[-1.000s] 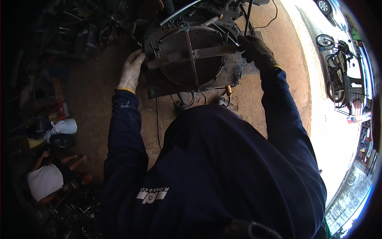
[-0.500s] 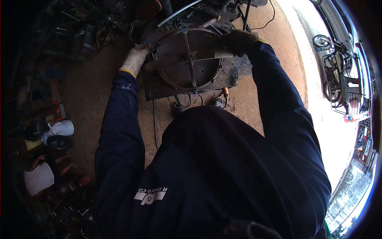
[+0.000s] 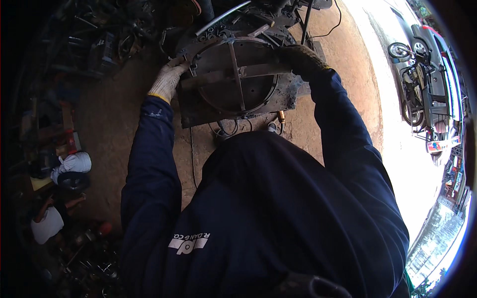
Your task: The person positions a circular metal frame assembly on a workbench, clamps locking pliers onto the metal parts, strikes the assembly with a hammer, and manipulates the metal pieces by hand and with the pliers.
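Note:
A round metal ring point(image 3: 208, 103) with a narrow crossbar point(image 3: 235, 64) lies on a dark steel plate point(image 3: 191, 113) ahead of me. A flat metal bar point(image 3: 256, 70) crosses the ring from side to side. My left hand point(image 3: 169, 79), in a pale knit glove with a yellow cuff, has its fingers bent at the ring's left edge; what they grip is hidden. My right hand point(image 3: 304, 60), in a darker, dirty glove, curls at the right rim beside the flat bar's end. Shadow hides its fingertips.
Metal scraps and a pale tube point(image 3: 223, 18) lie along the far side. An orange-brown handle point(image 3: 281, 116) and cables hang at the near edge. Another person point(image 3: 47, 224) is low at the left. A motorcycle point(image 3: 413, 84) stands outside on the right.
My right hand has come slightly nearer to me along the ring's right side. The left hand stays at the left edge. The view has shifted a little.

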The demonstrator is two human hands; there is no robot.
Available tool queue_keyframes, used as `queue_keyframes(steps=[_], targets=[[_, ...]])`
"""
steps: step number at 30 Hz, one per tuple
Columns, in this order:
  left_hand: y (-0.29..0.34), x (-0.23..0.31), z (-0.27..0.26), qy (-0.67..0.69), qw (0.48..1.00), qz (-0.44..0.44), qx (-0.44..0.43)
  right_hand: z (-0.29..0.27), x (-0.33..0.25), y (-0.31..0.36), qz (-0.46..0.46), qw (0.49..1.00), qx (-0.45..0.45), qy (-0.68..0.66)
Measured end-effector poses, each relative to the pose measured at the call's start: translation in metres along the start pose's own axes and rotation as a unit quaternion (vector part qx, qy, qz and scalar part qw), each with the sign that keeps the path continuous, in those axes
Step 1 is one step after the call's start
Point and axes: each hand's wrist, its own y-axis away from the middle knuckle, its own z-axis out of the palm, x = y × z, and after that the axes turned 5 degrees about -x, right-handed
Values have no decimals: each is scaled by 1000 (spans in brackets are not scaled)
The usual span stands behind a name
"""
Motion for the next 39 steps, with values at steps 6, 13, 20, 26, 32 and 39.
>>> queue_keyframes(steps=[6, 13, 20, 26, 32, 39], targets=[[5, -2, -4, -1, 1000, 1, -19, -9, -28, -6, 78, 997, -2, 25], [-4, -10, -8, 11, 999, 22, -24, -25, -1, -45, 14, 916, -112, 384], [4, -3, -4, -38, 999, 28, 3, -23, 5, -62, -124, 880, -102, 447], [-5, 1, 8, -192, 981, 13, 38, -29, 13, -82, -133, 831, -142, 521], [-25, -7, 0, -196, 980, 15, 43, -24, 29, -102, -42, 857, -138, 495], [-45, 5, -17, -427, 904, 9, -4, -22, 24, -106, 24, 888, -109, 445]])
